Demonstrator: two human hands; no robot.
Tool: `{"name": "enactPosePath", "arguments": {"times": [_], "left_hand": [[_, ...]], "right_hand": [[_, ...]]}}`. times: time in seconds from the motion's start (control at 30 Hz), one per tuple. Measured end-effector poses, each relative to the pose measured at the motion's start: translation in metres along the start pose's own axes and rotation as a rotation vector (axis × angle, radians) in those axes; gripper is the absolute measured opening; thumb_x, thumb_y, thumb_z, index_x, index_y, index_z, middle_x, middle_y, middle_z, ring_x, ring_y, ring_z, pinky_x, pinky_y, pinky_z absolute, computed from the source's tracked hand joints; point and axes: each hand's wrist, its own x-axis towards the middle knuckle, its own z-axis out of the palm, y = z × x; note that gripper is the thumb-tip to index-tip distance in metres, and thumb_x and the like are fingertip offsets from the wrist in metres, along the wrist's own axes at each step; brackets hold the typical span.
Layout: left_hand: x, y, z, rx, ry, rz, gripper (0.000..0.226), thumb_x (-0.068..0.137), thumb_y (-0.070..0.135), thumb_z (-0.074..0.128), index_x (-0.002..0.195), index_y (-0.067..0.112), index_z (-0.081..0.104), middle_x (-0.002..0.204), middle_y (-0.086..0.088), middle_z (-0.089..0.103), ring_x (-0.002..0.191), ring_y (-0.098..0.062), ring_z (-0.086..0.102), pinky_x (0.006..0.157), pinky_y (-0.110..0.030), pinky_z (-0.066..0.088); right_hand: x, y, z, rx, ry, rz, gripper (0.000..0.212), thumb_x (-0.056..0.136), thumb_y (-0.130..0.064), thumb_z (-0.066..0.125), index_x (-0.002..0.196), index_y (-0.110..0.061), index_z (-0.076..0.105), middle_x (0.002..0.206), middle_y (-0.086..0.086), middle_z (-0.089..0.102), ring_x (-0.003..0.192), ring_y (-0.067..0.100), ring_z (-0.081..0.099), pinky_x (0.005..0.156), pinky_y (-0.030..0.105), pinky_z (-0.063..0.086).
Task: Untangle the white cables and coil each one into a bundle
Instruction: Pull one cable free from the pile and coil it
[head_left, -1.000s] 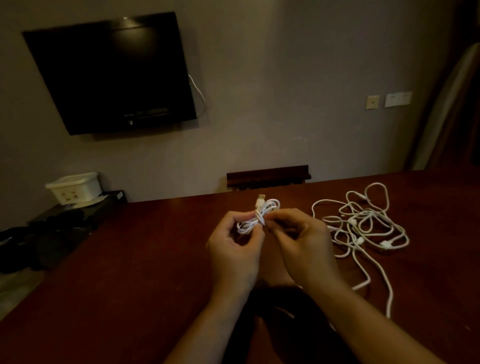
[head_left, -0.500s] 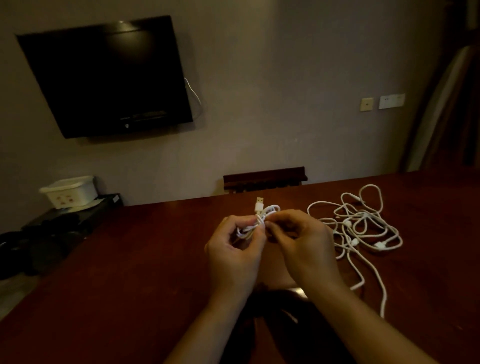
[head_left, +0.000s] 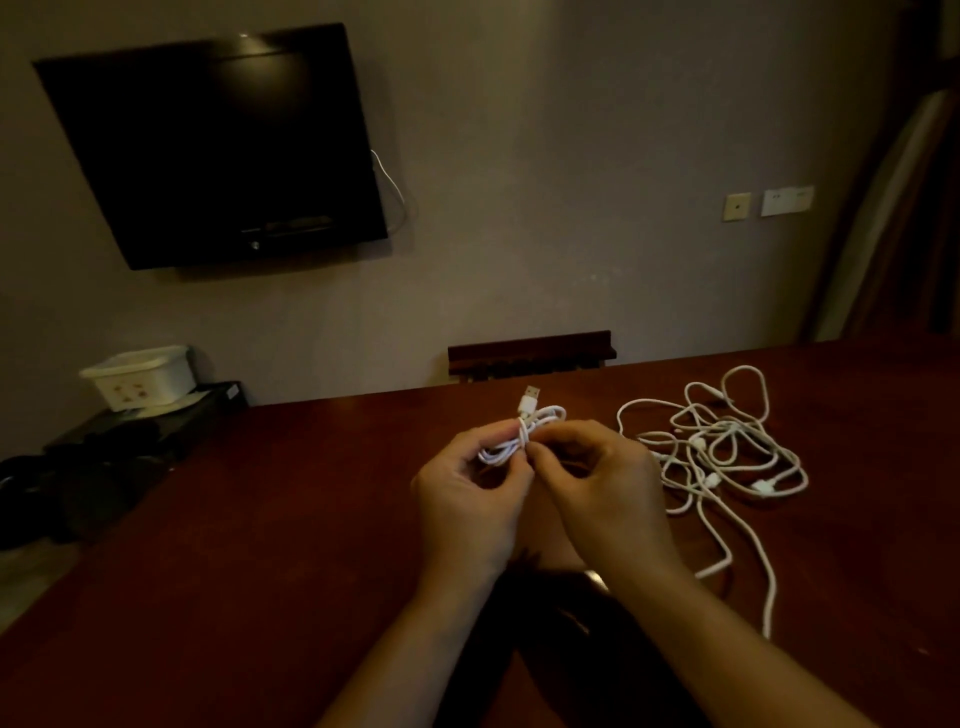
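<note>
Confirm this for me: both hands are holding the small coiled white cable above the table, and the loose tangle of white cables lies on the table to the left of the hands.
Not quite. The tangle of white cables lies on the table to the right of the hands, as the head view shows. The rest holds: the left hand and the right hand both pinch the small coiled cable above the table.

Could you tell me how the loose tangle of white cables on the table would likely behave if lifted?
The tangled cables would probably be floppy: their thin strands lie in slack loops on the table. They look light. Interlaced loops would likely rise together, with the long tail trailing.
</note>
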Motion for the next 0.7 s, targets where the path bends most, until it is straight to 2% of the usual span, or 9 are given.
{"name": "enactPosePath", "arguments": {"times": [0.17,0.33,0.47,0.6,0.7], "left_hand": [[0.001,0.002,-0.004,0.08,-0.052,0.085,0.037,0.087,-0.002,0.081,0.109,0.027,0.08,0.11,0.011,0.078,0.107,-0.01,0.074,0.09,-0.037,0.063],[-0.002,0.008,-0.003,0.191,-0.053,0.223,0.037,0.086,-0.002,0.081,0.116,0.018,0.08,0.117,0.01,0.076,0.111,-0.004,0.071,0.09,-0.028,0.062],[-0.002,0.008,-0.006,0.256,-0.071,0.272,0.035,0.087,0.002,0.082,0.118,0.017,0.079,0.117,0.009,0.075,0.112,-0.001,0.07,0.09,-0.027,0.062],[-0.005,0.008,-0.001,0.212,-0.072,0.205,0.034,0.087,0.002,0.081,0.116,0.021,0.08,0.114,0.012,0.076,0.11,-0.001,0.071,0.09,-0.025,0.061],[-0.003,0.005,0.007,0.07,-0.05,-0.003,0.032,0.088,-0.001,0.08,0.11,0.023,0.081,0.108,0.011,0.079,0.106,-0.005,0.074,0.091,-0.033,0.062]], "right_hand": [[0.001,-0.001,-0.001,-0.058,0.028,-0.015,0.018,0.088,-0.017,0.081,0.103,-0.026,0.08,0.094,-0.016,0.074,0.087,-0.007,0.07,0.077,0.01,0.056],[0.003,-0.002,0.001,-0.078,0.013,0.024,0.015,0.093,-0.018,0.076,0.107,-0.025,0.076,0.097,-0.015,0.071,0.09,-0.007,0.067,0.076,0.008,0.054],[0.001,-0.001,-0.001,-0.157,-0.022,-0.05,0.013,0.095,-0.014,0.073,0.105,-0.023,0.074,0.098,-0.012,0.069,0.09,-0.001,0.066,0.078,0.011,0.055],[0.003,0.0,0.0,-0.149,-0.031,0.046,0.011,0.097,-0.017,0.07,0.102,-0.026,0.07,0.097,-0.012,0.069,0.09,0.001,0.067,0.075,0.019,0.059],[0.006,0.0,0.001,-0.05,-0.011,0.169,0.012,0.097,-0.02,0.07,0.097,-0.03,0.064,0.093,-0.01,0.069,0.086,0.002,0.068,0.064,0.012,0.053]]}}
